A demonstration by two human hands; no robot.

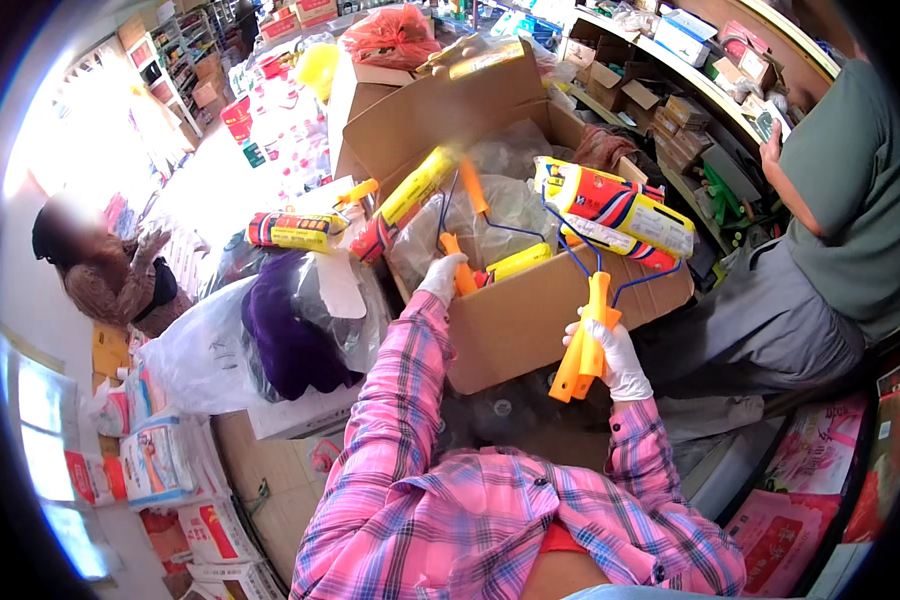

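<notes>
My left hand (440, 278), in a white glove, is closed round the orange handle of a paint roller (402, 207) with a wrapped yellow-and-red sleeve. Bunched in my gloved right hand (620, 362) are the orange handles of several paint rollers (625, 212), their wrapped sleeves fanned out above on blue wire frames. Both hands are at the near side of an open cardboard box (515, 325). Inside the box lie clear plastic wrap (510, 150) and another roller (519, 262), its orange handle pointing up. One more wrapped roller (295, 231) rests left of the box.
Purple cloth (295, 335) and plastic-wrapped goods lie on the left. A person in a green shirt (855, 190) stands close on the right, holding a small item before packed shelves (685, 95). Another person (130, 265) is at far left. Stacked packages (170, 460) line the lower left.
</notes>
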